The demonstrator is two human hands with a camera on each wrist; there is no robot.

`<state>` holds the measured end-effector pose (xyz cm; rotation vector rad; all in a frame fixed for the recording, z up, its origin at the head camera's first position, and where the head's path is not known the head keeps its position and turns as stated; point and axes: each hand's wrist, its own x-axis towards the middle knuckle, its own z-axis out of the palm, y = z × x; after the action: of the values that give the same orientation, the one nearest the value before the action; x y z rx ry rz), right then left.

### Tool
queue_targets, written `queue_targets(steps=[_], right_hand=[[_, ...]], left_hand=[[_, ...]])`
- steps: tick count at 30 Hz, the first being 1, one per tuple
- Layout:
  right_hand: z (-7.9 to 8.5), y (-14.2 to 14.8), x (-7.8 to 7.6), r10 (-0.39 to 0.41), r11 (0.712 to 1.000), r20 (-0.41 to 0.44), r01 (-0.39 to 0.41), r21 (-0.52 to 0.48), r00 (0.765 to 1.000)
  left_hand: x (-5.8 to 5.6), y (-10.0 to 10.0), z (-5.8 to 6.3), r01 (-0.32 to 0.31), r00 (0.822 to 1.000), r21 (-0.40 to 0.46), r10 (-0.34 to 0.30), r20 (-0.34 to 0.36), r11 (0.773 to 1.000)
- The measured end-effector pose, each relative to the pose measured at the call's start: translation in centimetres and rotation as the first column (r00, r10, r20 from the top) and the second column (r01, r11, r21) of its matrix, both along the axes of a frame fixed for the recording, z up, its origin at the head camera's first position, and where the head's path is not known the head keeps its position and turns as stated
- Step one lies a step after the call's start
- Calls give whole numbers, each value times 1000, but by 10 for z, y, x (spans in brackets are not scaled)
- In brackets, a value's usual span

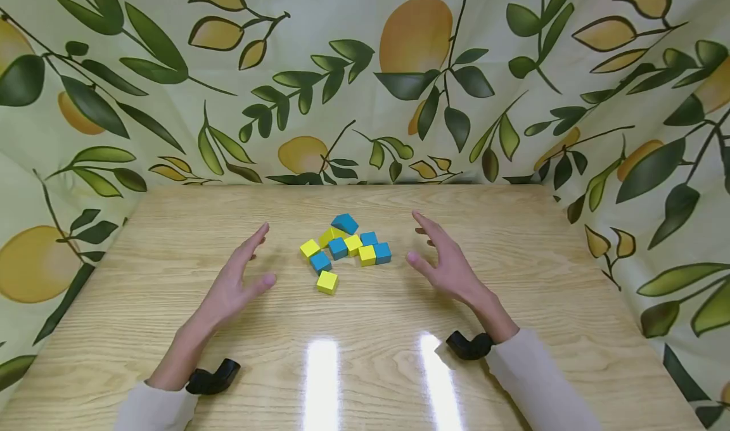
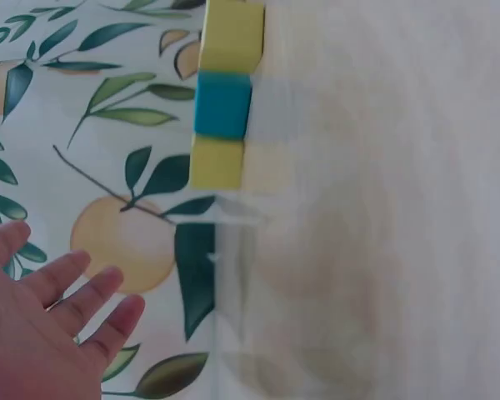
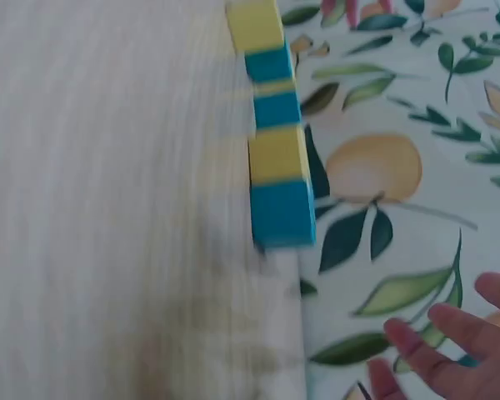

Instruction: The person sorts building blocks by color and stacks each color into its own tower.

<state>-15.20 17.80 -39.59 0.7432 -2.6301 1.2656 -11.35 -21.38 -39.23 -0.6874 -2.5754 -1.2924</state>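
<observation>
A loose cluster of yellow and blue blocks lies mid-table between the two hands. Nearest the front edge is a yellow cube (image 1: 327, 283); behind it sits a blue cube (image 1: 320, 262), and at the back a blue wedge-like block (image 1: 345, 223). To the left of the cluster, the left hand (image 1: 236, 285) is held with fingers extended and thumb apart, gripping nothing. On the other side the right hand (image 1: 447, 263) has its fingers spread, likewise holding nothing. Nearest to it is a blue cube (image 1: 382, 253) beside a yellow cube (image 1: 367, 256).
The blocks lie on a light wooden table (image 1: 256, 361) with bright light reflections near its front. A curtain (image 1: 342, 12) printed with leaves and fruit surrounds its back and sides. Each wrist carries a black strap-on device (image 1: 213, 378).
</observation>
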Motion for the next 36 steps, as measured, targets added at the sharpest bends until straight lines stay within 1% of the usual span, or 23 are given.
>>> queue_targets(steps=[2, 5, 6, 8, 10, 13, 15, 18, 22, 23, 25, 27, 28, 30, 31, 34, 36], right_hand=[[-1, -7, 5, 27, 994, 19, -25, -108, 999], [-5, -19, 12, 90, 963, 75, -67, -262, 993], [-7, -23, 13, 122, 947, 99, -86, -310, 988], [-10, -31, 16, 188, 919, 149, -121, -374, 971], [-14, -38, 17, 265, 886, 185, -163, -435, 946], [-19, -47, 18, 355, 839, 218, -208, -502, 909], [-23, -52, 18, 388, 815, 224, -220, -536, 894], [-30, -59, 18, 402, 797, 217, -223, -561, 890], [-40, -69, 21, 398, 778, 188, -221, -588, 898], [-42, -71, 23, 394, 775, 186, -217, -594, 900], [-45, -76, 28, 381, 772, 187, -200, -603, 906], [-47, -81, 32, 367, 768, 187, -183, -614, 911], [-46, -83, 36, 352, 774, 199, -165, -611, 915], [-40, -90, 42, 320, 797, 236, -125, -591, 918], [-38, -93, 44, 304, 811, 258, -107, -575, 917], [-31, -105, 49, 240, 864, 335, -43, -502, 911], [-35, -112, 47, 199, 891, 353, -19, -453, 914]], left_hand=[[2, 3, -4, 34, 999, 77, -36, 24, 996], [5, 7, -11, 65, 995, 152, -76, 68, 986], [6, 9, -13, 71, 993, 169, -86, 83, 983], [7, 12, -17, 74, 990, 193, -97, 107, 978], [10, 16, -20, 75, 984, 236, -110, 140, 969], [12, 21, -23, 90, 971, 310, -152, 183, 946], [13, 25, -25, 97, 962, 349, -178, 208, 932], [12, 29, -27, 107, 954, 363, -198, 224, 926], [12, 33, -31, 97, 953, 376, -195, 233, 922], [12, 34, -32, 91, 954, 372, -188, 234, 924], [16, 38, -30, 85, 956, 360, -177, 233, 929], [19, 43, -27, 83, 962, 338, -163, 217, 937], [21, 46, -25, 83, 966, 324, -156, 208, 942], [22, 50, -24, 81, 972, 297, -142, 188, 951], [21, 51, -25, 77, 975, 285, -133, 181, 955], [16, 53, -36, 42, 979, 243, -89, 183, 969], [12, 53, -44, 10, 980, 218, -53, 192, 976]])
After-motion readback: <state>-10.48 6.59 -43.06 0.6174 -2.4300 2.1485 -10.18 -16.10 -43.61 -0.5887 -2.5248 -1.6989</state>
